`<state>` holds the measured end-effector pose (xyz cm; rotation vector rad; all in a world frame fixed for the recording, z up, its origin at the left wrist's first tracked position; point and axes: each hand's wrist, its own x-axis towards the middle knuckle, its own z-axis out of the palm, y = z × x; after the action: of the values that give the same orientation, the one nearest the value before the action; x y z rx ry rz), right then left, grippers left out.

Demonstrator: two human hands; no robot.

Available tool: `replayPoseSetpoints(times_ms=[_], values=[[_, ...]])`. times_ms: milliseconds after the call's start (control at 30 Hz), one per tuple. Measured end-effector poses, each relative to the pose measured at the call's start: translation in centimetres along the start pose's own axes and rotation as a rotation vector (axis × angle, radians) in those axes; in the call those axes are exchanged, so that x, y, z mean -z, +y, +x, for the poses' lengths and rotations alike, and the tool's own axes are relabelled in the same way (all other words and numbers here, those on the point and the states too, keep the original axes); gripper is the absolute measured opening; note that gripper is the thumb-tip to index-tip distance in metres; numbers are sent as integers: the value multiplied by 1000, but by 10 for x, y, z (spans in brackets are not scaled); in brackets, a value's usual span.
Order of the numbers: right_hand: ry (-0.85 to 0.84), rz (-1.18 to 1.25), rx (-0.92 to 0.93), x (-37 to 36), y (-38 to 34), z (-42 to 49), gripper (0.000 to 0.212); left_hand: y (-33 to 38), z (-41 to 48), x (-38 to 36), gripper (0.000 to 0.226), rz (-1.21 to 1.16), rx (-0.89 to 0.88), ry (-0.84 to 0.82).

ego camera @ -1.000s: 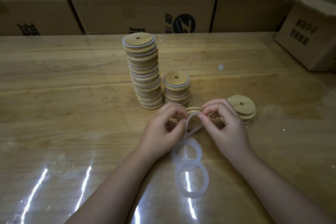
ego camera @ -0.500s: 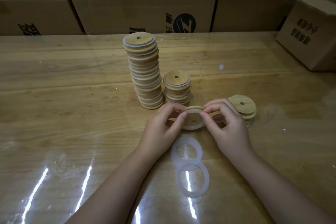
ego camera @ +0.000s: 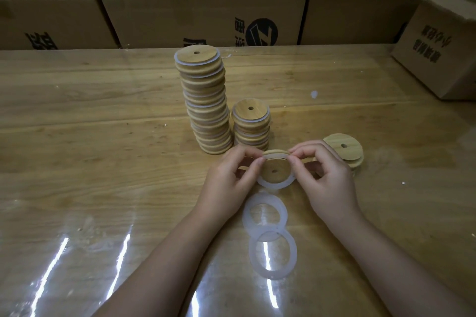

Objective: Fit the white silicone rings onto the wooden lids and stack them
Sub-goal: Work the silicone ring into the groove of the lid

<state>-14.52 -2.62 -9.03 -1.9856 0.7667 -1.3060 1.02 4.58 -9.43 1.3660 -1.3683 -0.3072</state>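
both hands pinch one wooden lid point(ego camera: 274, 167) between them, left hand point(ego camera: 231, 183) and right hand point(ego camera: 327, 183) curled at its edges, white ring point(ego camera: 273, 184) around it.

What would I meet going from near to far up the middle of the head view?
nearest loose ring → second loose ring → held lid → short stack of lids → cardboard boxes

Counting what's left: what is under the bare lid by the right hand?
Another wooden lid lies under the bare lid; the right hand covers their near side, hiding any more.
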Motion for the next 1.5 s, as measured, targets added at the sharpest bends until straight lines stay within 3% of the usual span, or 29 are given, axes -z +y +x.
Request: replayPoseSetpoints(times_ms=[167, 833, 1200, 1500], values=[[5, -2, 1, -1, 0, 0, 2, -1, 0, 0, 3, 2, 22, 0], [-85, -37, 11, 4, 0, 3, 8, -1, 2, 3, 8, -43, 173, 11], [-128, 29, -68, 5, 0, 5, 10, -3, 3, 4, 12, 46, 141, 18], [-145, 69, -57, 3, -1, 3, 12, 5, 2, 4, 7, -61, 105, 15]])
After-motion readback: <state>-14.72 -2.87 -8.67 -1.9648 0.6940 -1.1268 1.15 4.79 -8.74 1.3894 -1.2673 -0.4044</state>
